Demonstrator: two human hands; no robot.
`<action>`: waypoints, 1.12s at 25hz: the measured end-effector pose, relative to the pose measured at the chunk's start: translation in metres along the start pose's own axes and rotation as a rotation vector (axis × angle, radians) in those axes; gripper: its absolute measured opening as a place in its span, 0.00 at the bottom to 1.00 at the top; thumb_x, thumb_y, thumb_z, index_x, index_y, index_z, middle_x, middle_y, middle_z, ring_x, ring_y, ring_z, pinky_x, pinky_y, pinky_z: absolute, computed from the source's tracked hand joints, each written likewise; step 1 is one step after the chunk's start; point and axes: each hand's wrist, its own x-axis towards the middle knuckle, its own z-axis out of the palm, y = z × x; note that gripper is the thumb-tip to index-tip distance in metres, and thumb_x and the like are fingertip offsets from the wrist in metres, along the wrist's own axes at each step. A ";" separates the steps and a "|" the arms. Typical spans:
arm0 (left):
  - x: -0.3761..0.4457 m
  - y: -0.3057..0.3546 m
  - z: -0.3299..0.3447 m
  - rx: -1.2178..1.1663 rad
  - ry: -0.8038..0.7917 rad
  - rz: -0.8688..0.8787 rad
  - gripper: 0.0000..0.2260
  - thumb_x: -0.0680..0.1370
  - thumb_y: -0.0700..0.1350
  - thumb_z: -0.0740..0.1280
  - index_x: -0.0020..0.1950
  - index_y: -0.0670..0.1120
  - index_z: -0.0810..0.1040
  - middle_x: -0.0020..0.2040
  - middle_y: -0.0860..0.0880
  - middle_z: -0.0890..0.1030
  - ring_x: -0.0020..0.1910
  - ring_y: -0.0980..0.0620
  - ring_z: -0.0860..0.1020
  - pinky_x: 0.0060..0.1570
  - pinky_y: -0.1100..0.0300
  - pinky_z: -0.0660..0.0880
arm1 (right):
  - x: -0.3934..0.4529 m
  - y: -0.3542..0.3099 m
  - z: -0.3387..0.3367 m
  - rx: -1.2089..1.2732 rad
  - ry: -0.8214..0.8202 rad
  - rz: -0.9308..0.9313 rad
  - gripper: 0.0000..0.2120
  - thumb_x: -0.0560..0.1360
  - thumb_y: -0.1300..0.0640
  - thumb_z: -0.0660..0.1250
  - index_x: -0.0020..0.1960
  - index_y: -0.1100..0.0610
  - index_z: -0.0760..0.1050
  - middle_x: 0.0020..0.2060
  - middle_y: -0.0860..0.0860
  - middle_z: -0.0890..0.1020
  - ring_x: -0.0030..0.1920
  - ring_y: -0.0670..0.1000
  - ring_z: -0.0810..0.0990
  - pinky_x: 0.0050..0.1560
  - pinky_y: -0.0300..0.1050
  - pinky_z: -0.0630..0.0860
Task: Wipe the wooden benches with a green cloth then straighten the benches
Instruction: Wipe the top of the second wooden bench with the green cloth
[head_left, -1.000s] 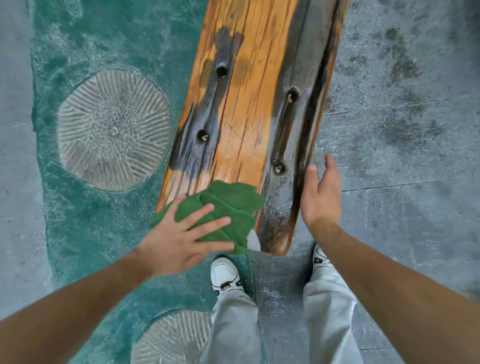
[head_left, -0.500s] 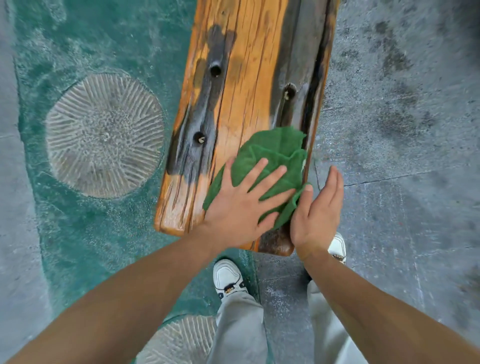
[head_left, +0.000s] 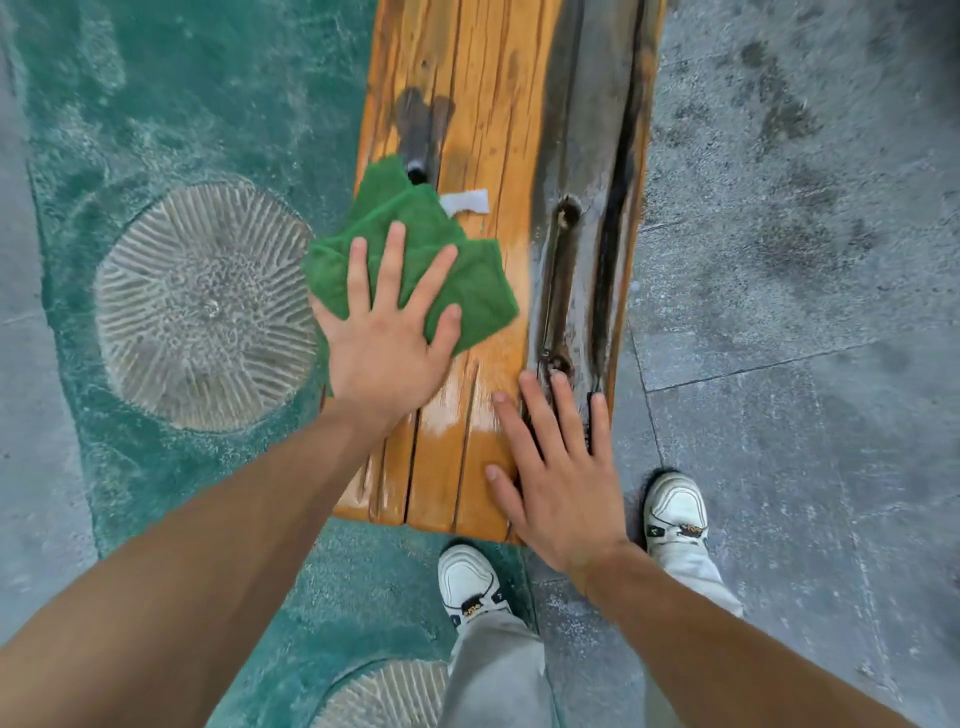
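Leftward now, the green cloth (head_left: 415, 260) lies under flat left hand (head_left: 387, 343); right hand (head_left: 563, 488) rests open on the bench (head_left: 498, 104).

A person's left hand (head_left: 387, 343) presses a folded green cloth (head_left: 415, 254) flat against the left side of a worn wooden bench (head_left: 498, 104), fingers spread straight. The cloth's white label (head_left: 466, 201) lies on the planks. The right hand (head_left: 558, 467) rests open on the bench's near end, beside a dark weathered groove (head_left: 605, 249). White sneakers (head_left: 470, 582) stand on green-painted ground (head_left: 208, 78) and grey concrete paving (head_left: 805, 260), near a ribbed round stone inset (head_left: 202, 306).
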 end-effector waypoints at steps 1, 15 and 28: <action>0.021 0.012 -0.002 0.001 0.004 0.019 0.24 0.83 0.64 0.42 0.79 0.68 0.41 0.83 0.53 0.41 0.81 0.43 0.41 0.69 0.22 0.48 | 0.001 0.000 0.001 0.007 0.015 0.000 0.31 0.81 0.40 0.53 0.80 0.52 0.57 0.80 0.55 0.57 0.79 0.61 0.53 0.75 0.68 0.51; 0.094 -0.003 -0.026 0.238 -0.100 0.742 0.24 0.82 0.66 0.40 0.78 0.69 0.39 0.83 0.55 0.42 0.82 0.46 0.43 0.71 0.25 0.48 | 0.003 0.004 0.006 0.039 0.121 -0.010 0.31 0.77 0.41 0.59 0.78 0.50 0.63 0.78 0.49 0.62 0.76 0.59 0.64 0.75 0.64 0.55; 0.071 0.002 -0.017 0.167 -0.032 0.735 0.25 0.83 0.64 0.48 0.81 0.64 0.52 0.83 0.50 0.50 0.82 0.42 0.48 0.70 0.24 0.49 | 0.061 0.025 -0.019 0.119 0.254 0.099 0.29 0.77 0.48 0.65 0.75 0.53 0.66 0.73 0.53 0.69 0.66 0.61 0.71 0.73 0.65 0.60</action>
